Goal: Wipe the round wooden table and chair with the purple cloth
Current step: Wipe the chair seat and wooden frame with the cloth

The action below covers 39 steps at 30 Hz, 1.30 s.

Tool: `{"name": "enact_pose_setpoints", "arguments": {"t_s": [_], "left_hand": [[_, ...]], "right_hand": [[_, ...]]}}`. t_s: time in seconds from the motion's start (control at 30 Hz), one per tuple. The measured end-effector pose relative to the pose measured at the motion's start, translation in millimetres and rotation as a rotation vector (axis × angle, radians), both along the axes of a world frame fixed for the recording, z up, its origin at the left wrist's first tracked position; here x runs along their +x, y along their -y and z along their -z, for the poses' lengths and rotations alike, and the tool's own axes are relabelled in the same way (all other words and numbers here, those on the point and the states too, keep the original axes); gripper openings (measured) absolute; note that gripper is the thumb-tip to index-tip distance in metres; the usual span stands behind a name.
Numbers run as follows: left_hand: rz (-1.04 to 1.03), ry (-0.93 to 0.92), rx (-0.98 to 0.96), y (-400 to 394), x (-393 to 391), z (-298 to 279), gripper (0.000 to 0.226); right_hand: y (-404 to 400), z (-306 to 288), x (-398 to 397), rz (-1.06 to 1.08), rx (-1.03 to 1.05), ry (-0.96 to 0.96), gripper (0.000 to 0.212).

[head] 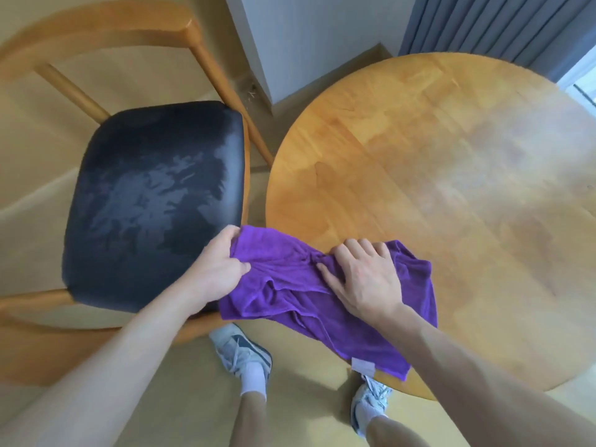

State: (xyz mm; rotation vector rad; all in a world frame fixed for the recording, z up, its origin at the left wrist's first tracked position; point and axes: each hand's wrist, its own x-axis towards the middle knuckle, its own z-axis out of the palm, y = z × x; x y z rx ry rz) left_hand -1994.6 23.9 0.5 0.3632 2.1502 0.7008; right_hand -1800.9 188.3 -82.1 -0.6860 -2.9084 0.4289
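Observation:
The purple cloth (290, 304) lies crumpled over the near left edge of the round wooden table (451, 188), partly hanging off toward the chair. My left hand (216, 269) grips the cloth's left end, just off the table edge. My right hand (364, 279) lies flat on the cloth, fingers spread, pressing it onto the tabletop. The wooden chair (222, 88) stands to the left of the table. Its black padded seat (151, 201) shows damp streaks.
A white wall corner (290, 43) and a grey curtain (490, 24) stand behind the table. My two feet in pale sneakers (242, 350) stand on the tan floor between chair and table. The chair nearly touches the table's left edge.

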Motion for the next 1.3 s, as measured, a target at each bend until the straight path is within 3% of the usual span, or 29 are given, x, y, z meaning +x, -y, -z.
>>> {"name": "enact_pose_setpoints", "arguments": {"t_s": [0.23,0.5,0.63,0.73,0.9,1.13,1.3], "left_hand": [[-0.067,-0.17,-0.009,59,-95,10,0.039],[-0.268,-0.388,-0.053,156,-243,26,0.046],[-0.299,-0.489,-0.322,201,-309,52,0.067],[-0.104,-0.487,-0.416,214,-317,70,0.086],[0.142,-0.269,-0.439,201,-305,108,0.088],[0.211,-0.429,-0.457,202,-290,137,0.079],[0.279,-0.468,-0.428,199,-309,137,0.085]], "right_hand": [[43,-7,-117,-0.104,-0.046,-0.043,0.04],[132,1,-311,-0.235,-0.11,-0.017,0.034],[173,14,-377,-0.205,0.006,0.084,0.047],[194,26,-383,-0.195,0.013,0.175,0.069],[203,65,-360,-0.282,-0.014,0.396,0.08],[182,83,-357,-0.366,0.092,0.332,0.079],[150,85,-379,-0.447,0.138,0.288,0.08]]}}
